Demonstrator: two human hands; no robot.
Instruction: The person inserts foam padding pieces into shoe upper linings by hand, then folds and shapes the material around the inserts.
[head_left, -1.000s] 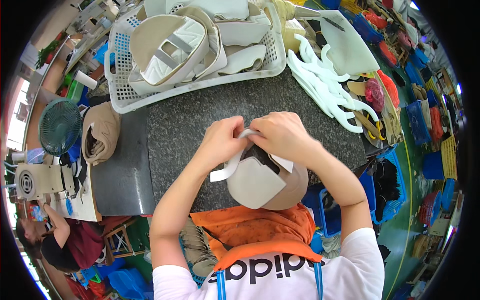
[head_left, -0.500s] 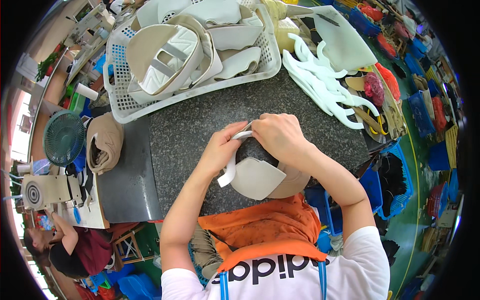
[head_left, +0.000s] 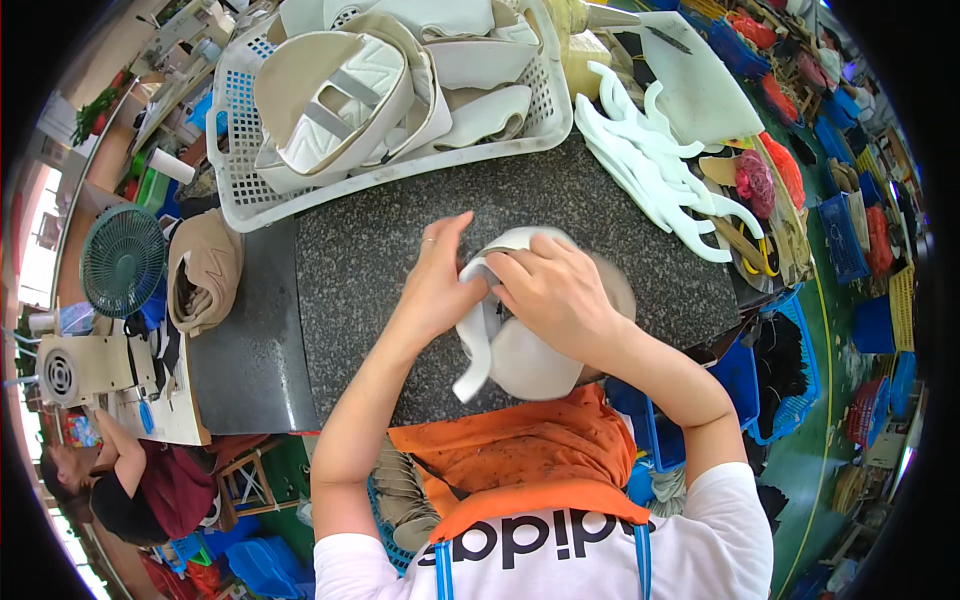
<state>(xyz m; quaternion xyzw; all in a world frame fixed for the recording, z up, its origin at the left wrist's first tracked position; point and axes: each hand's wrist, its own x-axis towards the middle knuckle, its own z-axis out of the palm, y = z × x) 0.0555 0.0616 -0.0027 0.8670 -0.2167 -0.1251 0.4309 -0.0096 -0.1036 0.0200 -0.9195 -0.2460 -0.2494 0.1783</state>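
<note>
A beige and white piece that looks like a shoe upper [head_left: 535, 360] lies on the dark speckled slab in front of me. A curved white foam strip [head_left: 474, 352] runs along its opening, with one loose end hanging toward me. My right hand [head_left: 555, 290] is bent over the top of the upper, its fingers closed on the edge where the strip meets it. My left hand [head_left: 440, 285] is at the left side of that edge, thumb and forefinger spread apart, the thumb near the strip. My right fingers partly hide the contact point.
A white perforated basket [head_left: 400, 175] of similar beige and white pieces stands at the back. Several white foam strips [head_left: 660, 175] lie back right. Folded beige uppers [head_left: 205, 270] rest at left, near a green fan [head_left: 124, 262]. Another person [head_left: 150, 490] sits far left.
The upper has been turned and its white rim now shows under my right hand. My left hand has loosened from a pinch, its fingers spreading. The loose strip end has swung nearer to me.
</note>
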